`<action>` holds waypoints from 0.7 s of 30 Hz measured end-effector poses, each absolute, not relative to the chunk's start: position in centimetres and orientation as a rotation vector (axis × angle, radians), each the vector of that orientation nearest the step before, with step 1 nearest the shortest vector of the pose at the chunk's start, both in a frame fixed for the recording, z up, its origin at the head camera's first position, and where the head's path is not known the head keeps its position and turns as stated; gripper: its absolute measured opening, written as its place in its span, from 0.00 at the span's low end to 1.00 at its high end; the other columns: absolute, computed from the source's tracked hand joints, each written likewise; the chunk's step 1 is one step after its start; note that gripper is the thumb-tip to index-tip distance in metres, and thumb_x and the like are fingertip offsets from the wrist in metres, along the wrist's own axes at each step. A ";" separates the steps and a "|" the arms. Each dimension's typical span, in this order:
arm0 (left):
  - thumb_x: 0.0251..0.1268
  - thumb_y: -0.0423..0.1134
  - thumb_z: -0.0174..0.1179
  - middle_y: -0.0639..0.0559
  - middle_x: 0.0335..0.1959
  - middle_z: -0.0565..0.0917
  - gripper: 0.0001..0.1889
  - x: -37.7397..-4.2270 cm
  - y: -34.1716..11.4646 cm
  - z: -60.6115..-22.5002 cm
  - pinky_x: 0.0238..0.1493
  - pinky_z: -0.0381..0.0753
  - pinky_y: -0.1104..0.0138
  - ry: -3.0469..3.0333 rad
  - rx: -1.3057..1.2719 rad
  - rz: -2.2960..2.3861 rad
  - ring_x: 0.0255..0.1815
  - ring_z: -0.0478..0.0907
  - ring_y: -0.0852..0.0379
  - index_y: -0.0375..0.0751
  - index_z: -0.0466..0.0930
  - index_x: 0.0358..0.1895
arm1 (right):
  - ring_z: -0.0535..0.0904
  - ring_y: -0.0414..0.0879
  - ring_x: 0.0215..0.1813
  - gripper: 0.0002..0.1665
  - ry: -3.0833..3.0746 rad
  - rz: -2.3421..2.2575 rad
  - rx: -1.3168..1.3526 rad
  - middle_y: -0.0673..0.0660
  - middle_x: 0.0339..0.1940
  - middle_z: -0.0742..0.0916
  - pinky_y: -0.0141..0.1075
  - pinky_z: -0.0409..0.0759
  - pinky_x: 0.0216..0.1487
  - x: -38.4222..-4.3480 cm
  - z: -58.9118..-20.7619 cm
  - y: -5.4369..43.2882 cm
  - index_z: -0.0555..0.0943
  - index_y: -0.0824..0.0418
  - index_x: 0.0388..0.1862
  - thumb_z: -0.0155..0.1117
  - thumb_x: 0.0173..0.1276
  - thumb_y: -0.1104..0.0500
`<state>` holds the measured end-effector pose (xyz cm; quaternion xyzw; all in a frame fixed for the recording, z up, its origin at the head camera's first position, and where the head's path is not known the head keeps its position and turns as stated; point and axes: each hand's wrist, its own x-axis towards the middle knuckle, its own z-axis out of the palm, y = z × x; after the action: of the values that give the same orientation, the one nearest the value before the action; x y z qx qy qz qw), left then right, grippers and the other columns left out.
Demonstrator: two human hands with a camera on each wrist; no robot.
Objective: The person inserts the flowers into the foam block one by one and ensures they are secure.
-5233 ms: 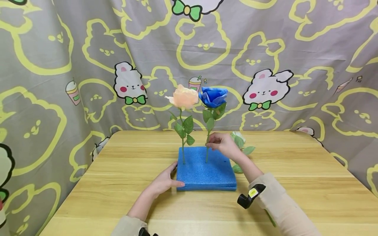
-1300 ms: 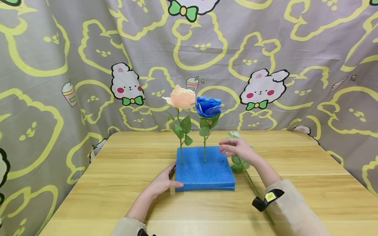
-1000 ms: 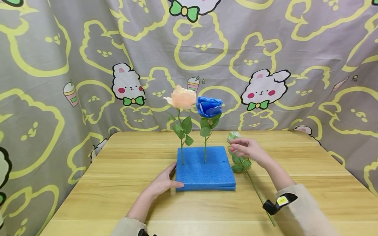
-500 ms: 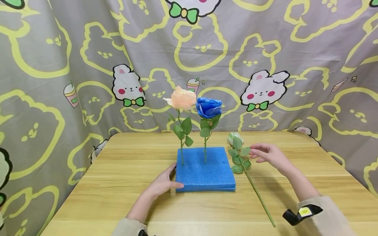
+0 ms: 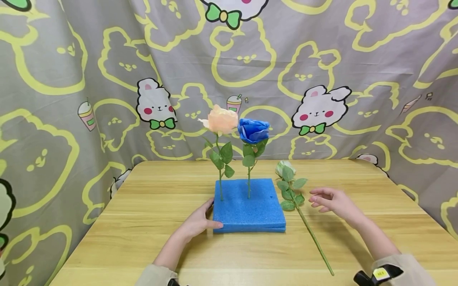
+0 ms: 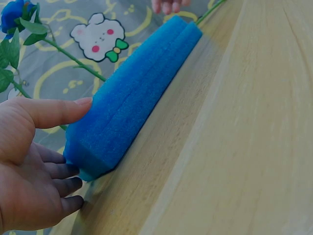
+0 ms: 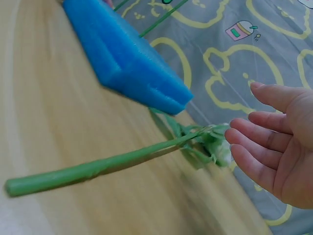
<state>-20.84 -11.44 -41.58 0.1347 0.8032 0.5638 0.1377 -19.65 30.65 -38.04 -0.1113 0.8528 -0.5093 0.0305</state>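
Note:
In the head view a blue foam block (image 5: pixel 250 210) lies on the table with a peach rose (image 5: pixel 222 119) and a blue rose (image 5: pixel 253 131) standing upright in its top. My left hand (image 5: pixel 196 223) rests at the block's left front corner. The left wrist view shows its thumb (image 6: pixel 73 110) extended against the foam and the other fingers fairly straight along the end. My right hand (image 5: pixel 336 203) hovers right of a white rose (image 5: pixel 285 169), holding nothing, its fingers loosely bent. That rose lies flat, its green stem (image 5: pixel 313 234) pointing toward the near edge.
The wooden table (image 5: pixel 143 190) extends around the block on all sides. Behind it hangs a grey curtain (image 5: pixel 193 43) with cartoon prints. A small dark hole (image 5: pixel 271 197) marks the block's top near its right side.
My right hand has let go of the blue rose's stem, passed over the white rose and moved right, toward me. The blue rose stands lower. My left hand has stayed at the block.

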 end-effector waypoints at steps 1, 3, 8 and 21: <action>0.46 0.35 0.71 0.34 0.72 0.49 0.51 -20.8 -11.4 -41.6 0.67 0.43 0.44 2.324 0.387 1.631 0.71 0.42 0.37 0.28 0.45 0.71 | 0.82 0.42 0.41 0.28 2.626 -1.562 -0.348 0.71 0.48 0.81 0.39 0.81 0.38 -19.5 -38.2 30.6 0.67 0.79 0.58 0.56 0.70 0.57; 0.46 0.35 0.71 0.34 0.72 0.49 0.51 -20.8 -11.5 -41.5 0.67 0.43 0.44 2.324 0.382 1.633 0.71 0.42 0.37 0.29 0.46 0.71 | 0.82 0.45 0.42 0.28 2.615 -1.553 -0.352 0.71 0.47 0.81 0.41 0.81 0.38 -19.4 -38.5 30.6 0.67 0.79 0.58 0.57 0.69 0.57; 0.47 0.35 0.71 0.35 0.72 0.49 0.51 -20.7 -11.4 -41.4 0.67 0.43 0.44 2.331 0.380 1.629 0.72 0.42 0.37 0.29 0.46 0.71 | 0.82 0.49 0.43 0.30 2.530 -1.580 -0.365 0.73 0.47 0.80 0.42 0.81 0.38 -19.2 -39.4 30.6 0.65 0.82 0.58 0.59 0.67 0.60; 0.47 0.36 0.71 0.34 0.72 0.49 0.51 -20.7 -11.4 -41.5 0.67 0.43 0.44 2.338 0.387 1.613 0.71 0.41 0.37 0.29 0.45 0.71 | 0.82 0.50 0.38 0.32 2.399 -1.610 -0.378 0.67 0.42 0.81 0.41 0.82 0.36 -19.1 -40.8 29.9 0.62 0.85 0.57 0.60 0.64 0.63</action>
<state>-20.75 -11.37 -41.53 0.1337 0.8079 0.5573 0.1373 -19.07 29.86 -40.81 -0.1288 0.8181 -0.5488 0.1136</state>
